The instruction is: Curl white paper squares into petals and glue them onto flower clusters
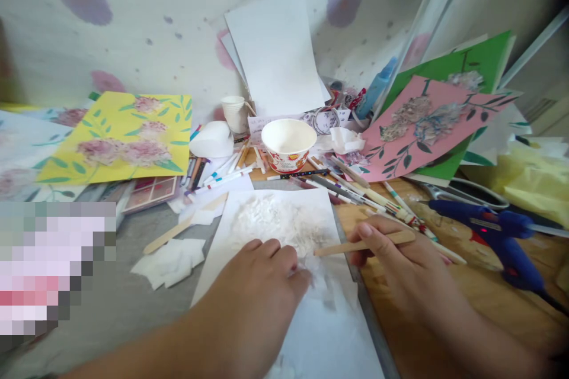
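Note:
My right hand grips a flat wooden craft stick, its tip just over a sheet of white paper. My left hand rests on that sheet with its fingers curled and its thumb drawn in near the stick's tip. Something whitish shows by the thumb, but what the fingers hold is hidden. Beyond my fingertips, a crumpled, textured white patch covers the upper part of the sheet, greyish on its right side.
Torn white tissue and another craft stick lie left. A paper bowl stands behind among pens. A blue glue gun lies right. Yellow and pink flower pictures flank the table. A pixelated patch hides the lower left.

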A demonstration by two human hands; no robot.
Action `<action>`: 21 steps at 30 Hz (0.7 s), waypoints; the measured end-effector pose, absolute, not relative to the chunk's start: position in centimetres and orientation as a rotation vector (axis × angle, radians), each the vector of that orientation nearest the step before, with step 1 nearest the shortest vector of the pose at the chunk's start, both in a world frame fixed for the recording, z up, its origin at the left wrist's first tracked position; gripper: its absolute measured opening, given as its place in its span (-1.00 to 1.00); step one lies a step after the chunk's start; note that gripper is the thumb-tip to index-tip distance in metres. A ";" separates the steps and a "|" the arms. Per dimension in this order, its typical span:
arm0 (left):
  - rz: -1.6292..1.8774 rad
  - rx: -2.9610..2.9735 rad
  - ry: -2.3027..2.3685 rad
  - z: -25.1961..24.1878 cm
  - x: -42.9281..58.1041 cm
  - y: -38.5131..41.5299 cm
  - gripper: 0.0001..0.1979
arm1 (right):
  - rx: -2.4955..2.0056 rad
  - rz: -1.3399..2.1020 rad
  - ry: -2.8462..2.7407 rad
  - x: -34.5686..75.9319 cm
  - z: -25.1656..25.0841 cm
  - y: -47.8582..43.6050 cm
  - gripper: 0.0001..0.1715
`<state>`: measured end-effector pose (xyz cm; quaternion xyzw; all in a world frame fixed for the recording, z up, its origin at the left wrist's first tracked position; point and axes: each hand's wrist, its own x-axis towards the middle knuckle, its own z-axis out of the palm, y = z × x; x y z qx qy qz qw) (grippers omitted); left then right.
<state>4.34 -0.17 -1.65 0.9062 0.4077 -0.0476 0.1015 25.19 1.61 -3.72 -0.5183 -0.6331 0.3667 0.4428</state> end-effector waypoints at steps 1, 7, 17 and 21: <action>-0.151 2.681 1.200 -1.7 4.4 -0.2 -0.64 | -1.290 0.896 -1.554 25.4 -3.8 1.6 -0.61; -0.157 2.706 1.198 -1.8 4.4 -0.4 -0.67 | -1.161 0.810 -1.620 25.6 -3.8 0.5 -0.66; -0.212 2.708 1.174 -1.6 4.2 0.0 -0.72 | -1.165 0.711 -1.883 25.4 -3.6 0.5 -0.60; -0.219 2.680 1.180 -1.2 4.2 0.0 -0.72 | -1.182 0.724 -1.890 25.5 -3.6 0.8 -0.58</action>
